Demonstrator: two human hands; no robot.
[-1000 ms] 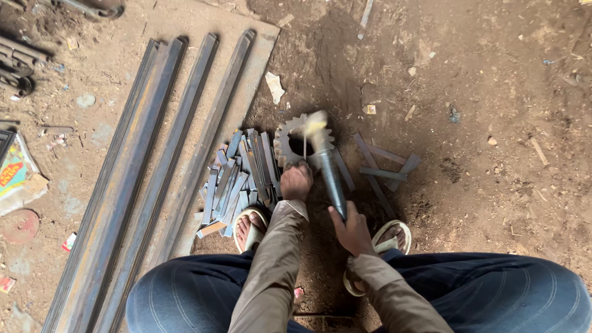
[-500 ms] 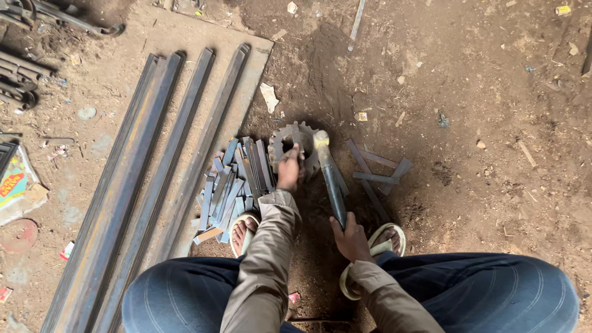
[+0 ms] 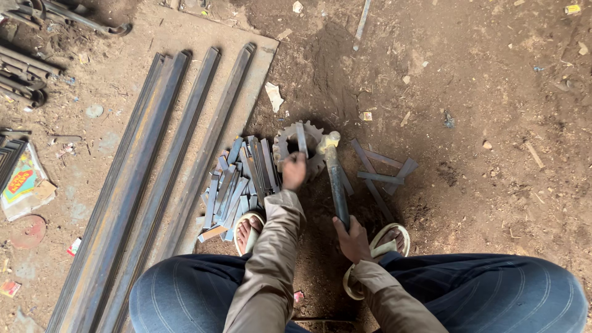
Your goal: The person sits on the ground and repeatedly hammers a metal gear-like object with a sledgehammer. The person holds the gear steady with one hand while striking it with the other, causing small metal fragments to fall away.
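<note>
I squat over a dirt floor. My left hand (image 3: 293, 171) is closed on a short flat metal strip (image 3: 301, 139) that lies across a toothed gear wheel (image 3: 297, 148) set on the ground. My right hand (image 3: 351, 237) grips the handle of a hammer (image 3: 336, 182); its head (image 3: 328, 142) rests near the right rim of the gear. A heap of several similar cut strips (image 3: 237, 179) lies just left of the gear. A few more strips (image 3: 382, 176) lie to its right.
Long steel bars (image 3: 154, 185) run diagonally on a board at the left. My sandalled feet (image 3: 250, 231) are close under my hands. Scrap metal (image 3: 24, 74) sits at the far left, with a coloured packet (image 3: 21, 182) and a thin rod (image 3: 362, 21) at the top.
The hammer head has come down from a raised, blurred position to rest beside the gear. My left hand stays on the strip on the gear.
</note>
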